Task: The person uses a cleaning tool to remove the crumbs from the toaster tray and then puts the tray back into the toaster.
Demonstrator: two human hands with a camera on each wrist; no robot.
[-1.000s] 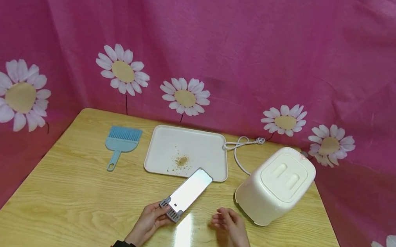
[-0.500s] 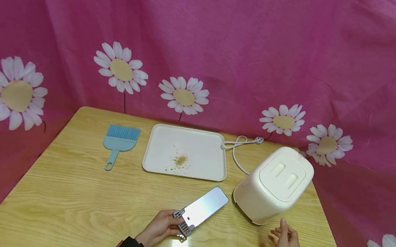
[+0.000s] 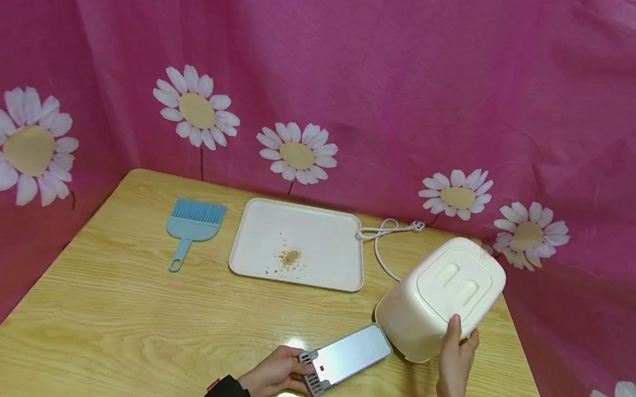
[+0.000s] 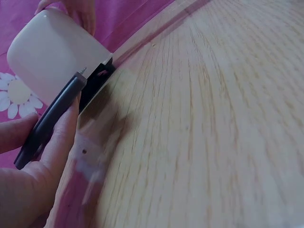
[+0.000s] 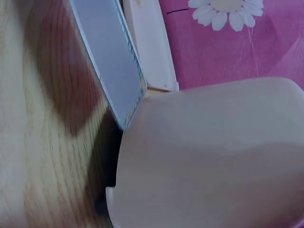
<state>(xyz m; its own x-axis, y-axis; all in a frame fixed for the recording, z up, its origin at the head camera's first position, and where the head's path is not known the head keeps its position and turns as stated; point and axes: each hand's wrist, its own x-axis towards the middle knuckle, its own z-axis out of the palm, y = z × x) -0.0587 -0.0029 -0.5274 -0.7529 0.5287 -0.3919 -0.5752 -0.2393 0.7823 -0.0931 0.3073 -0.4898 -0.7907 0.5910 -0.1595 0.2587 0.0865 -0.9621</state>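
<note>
My left hand pinches the grey slotted end of a flat silver crumb tray, thumb on top and fingers beneath. The tray's far end points right and overlaps the lower left side of the cream toaster in the head view. In the right wrist view the silver tray comes right up to the toaster's wall. My right hand grips the toaster's near right top edge, thumb on the top and fingers down the side. A lid with two oblong marks covers the toaster's top.
A white serving tray at the back holds a small heap of brown crumbs. Left of it lies a blue brush and dustpan set. The toaster's white cord loops behind it. A pink flowered cloth borders the table.
My left hand has carried the crumb tray away from the serving tray, rightward and nearer, up to the toaster. My right hand has moved right and taken hold of the toaster's edge.
</note>
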